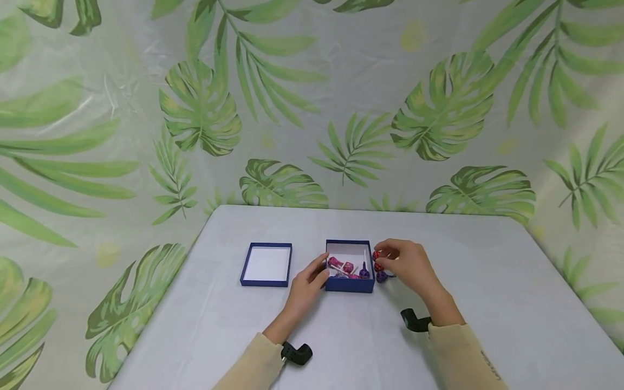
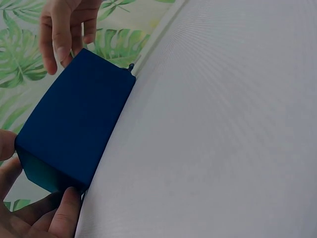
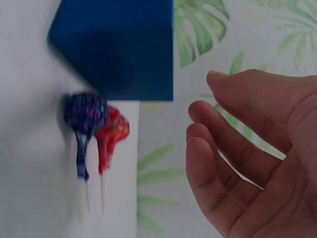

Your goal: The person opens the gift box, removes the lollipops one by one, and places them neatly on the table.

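On table: L grip (image 1: 306, 281) round blue box (image 1: 349, 284); R grip (image 1: 408, 265) loose, empty, by lollipops (image 1: 379, 271).

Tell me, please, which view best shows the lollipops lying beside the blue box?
The right wrist view: purple lollipop and red lollipop fill it, sticks visible. Head view shows them tiny; left wrist view hides them behind the blue box.

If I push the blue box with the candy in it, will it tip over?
Probably not: the blue box looks low and wide, sitting flat on the table. It seems light, so it would likely slide. The left hand holds its side, steadying it.
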A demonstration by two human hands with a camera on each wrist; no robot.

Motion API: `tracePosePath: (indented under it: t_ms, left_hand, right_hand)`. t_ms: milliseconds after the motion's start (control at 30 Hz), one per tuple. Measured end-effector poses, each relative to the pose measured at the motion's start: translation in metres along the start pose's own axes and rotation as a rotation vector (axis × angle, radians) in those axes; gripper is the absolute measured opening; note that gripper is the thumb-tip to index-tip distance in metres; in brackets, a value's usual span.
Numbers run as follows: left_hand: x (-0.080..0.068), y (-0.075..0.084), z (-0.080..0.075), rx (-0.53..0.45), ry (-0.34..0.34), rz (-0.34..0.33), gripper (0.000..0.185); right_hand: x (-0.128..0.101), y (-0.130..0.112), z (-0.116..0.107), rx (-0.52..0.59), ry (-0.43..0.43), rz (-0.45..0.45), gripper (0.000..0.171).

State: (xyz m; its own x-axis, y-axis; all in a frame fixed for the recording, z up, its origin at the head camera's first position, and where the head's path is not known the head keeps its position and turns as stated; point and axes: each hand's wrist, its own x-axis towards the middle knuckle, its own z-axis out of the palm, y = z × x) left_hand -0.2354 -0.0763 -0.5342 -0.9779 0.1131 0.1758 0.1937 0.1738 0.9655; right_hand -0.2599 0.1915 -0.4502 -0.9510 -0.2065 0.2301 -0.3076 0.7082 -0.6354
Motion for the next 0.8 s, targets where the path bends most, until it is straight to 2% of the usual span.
tracePosePath:
  t_ms: [133, 567, 800]
  left_hand:
    - [0.001, -0.005, 0.000, -0.004, 0.001, -0.005, 0.045]
    - [0.002, -0.003, -0.002, 0.004, -0.017, -0.014, 0.046]
    - [0.002, -0.006, -0.001, -0.004, -0.012, 0.004, 0.044]
  right_hand:
    - [0.003, -0.009, 0.010, 0.016, 0.003, -0.008, 0.022]
    - [0.008, -0.036, 0.045, 0.052, -0.035, -0.041, 0.022]
    - [0.009, -0.038, 0.058, 0.044, -0.052, -0.048, 0.022]
